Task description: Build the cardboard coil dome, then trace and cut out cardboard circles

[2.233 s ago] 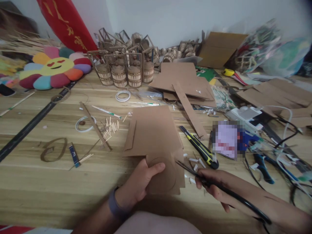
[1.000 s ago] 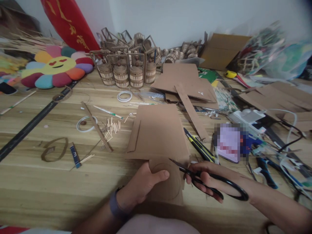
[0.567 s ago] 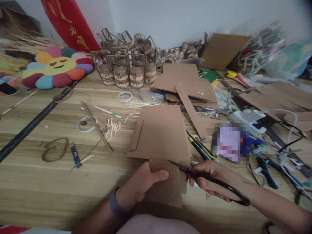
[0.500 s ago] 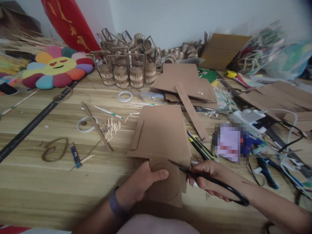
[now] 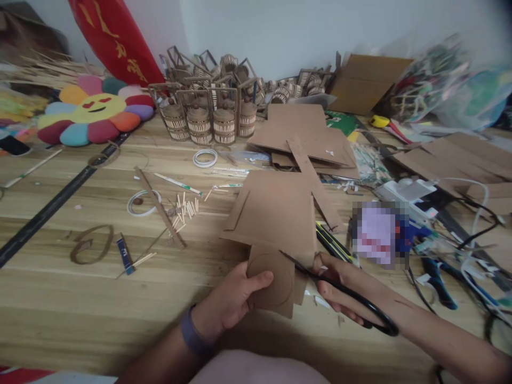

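Observation:
My left hand (image 5: 232, 298) grips the near end of a brown cardboard sheet (image 5: 276, 213), thumb on top beside a circle drawn on it. My right hand (image 5: 340, 288) is closed round the handles of black scissors (image 5: 344, 293). The blades point left and up and lie over the cardboard at the circle's right edge. The sheet is lifted and tilted above the wooden table (image 5: 80, 298).
A yellow-black utility knife (image 5: 334, 245) lies just right of the sheet. Cardboard pieces (image 5: 304, 133), small woven cages (image 5: 208, 117), tape rings (image 5: 204, 157), short sticks (image 5: 184, 208), a flower cushion (image 5: 92, 112) and tangled cables and tools (image 5: 448, 234) crowd the table.
The cardboard has turned clockwise and shifted right in my left hand. The scissors have moved further along the circle's right side, my right hand following.

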`<state>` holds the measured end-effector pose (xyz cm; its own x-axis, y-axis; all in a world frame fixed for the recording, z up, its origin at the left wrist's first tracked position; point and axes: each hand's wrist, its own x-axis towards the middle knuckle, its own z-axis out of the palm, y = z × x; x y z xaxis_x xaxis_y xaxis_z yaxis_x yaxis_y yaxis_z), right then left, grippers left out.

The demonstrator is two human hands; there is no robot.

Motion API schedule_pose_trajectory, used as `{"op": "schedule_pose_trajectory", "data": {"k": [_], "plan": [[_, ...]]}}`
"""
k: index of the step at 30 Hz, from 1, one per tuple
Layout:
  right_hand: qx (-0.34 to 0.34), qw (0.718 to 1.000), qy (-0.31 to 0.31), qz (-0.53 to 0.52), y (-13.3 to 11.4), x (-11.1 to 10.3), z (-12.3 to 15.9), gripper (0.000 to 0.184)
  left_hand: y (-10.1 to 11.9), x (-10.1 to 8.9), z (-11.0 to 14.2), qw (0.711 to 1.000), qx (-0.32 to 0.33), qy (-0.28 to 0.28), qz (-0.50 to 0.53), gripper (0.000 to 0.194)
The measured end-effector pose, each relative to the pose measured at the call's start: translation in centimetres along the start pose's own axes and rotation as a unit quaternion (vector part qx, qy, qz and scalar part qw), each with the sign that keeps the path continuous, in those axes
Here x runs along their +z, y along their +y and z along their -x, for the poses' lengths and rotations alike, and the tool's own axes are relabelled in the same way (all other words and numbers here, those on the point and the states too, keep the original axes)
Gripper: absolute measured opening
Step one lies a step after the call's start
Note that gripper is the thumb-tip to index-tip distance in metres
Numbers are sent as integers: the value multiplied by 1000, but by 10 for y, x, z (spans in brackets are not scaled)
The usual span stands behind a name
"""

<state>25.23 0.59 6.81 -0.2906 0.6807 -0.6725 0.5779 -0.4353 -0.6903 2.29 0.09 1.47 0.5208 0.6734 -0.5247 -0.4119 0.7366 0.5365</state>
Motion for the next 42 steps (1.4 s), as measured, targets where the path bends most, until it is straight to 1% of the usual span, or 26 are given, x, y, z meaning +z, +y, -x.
{"op": "schedule_pose_trajectory", "data": {"k": [5, 9, 11, 14, 18, 22, 24, 27, 31, 33, 37, 39, 42], "plan": [[-38, 999, -4, -34, 6, -4, -4, 77, -1, 1, 1, 999, 16, 4, -31, 55], [-66, 996, -24, -47, 11, -7, -3, 88, -6, -1, 0, 998, 26, -22, -62, 48], [-80, 995, -36, -55, 12, -9, -1, 88, -8, -2, 1, 997, 29, -35, -68, 45], [-88, 993, -46, -57, 10, -10, 0, 83, -8, -3, 1, 996, 28, -41, -71, 41], [-92, 994, -55, -23, 8, -11, 0, 69, -5, -2, 3, 995, 24, -60, -71, 39], [-34, 998, -47, 15, 8, -8, -1, 51, -2, -2, 4, 993, 28, -80, -79, 38], [-3, 999, -43, 25, 9, -7, -2, 46, -2, -3, 5, 993, 30, -82, -82, 38], [14, 998, -56, 20, 11, -7, -2, 48, -1, -2, 6, 994, 19, -73, -79, 40], [-9, 998, -58, -2, 12, -6, 0, 52, 3, -2, 7, 994, 4, -42, -96, 47], [-7, 999, -43, -1, 13, -3, 0, 48, 5, -2, 7, 993, 12, -17, -116, 51], [29, 999, -17, 11, 19, 3, -7, 36, 7, -2, 5, 988, 34, 39, -143, 53], [28, 999, -31, -23, 22, 3, -9, 39, 7, -2, 5, 987, 49, 41, -150, 50], [-15, 990, -69, -120, 20, -2, -3, 55, 7, -4, 4, 983, 80, 31, -162, 47]]}}
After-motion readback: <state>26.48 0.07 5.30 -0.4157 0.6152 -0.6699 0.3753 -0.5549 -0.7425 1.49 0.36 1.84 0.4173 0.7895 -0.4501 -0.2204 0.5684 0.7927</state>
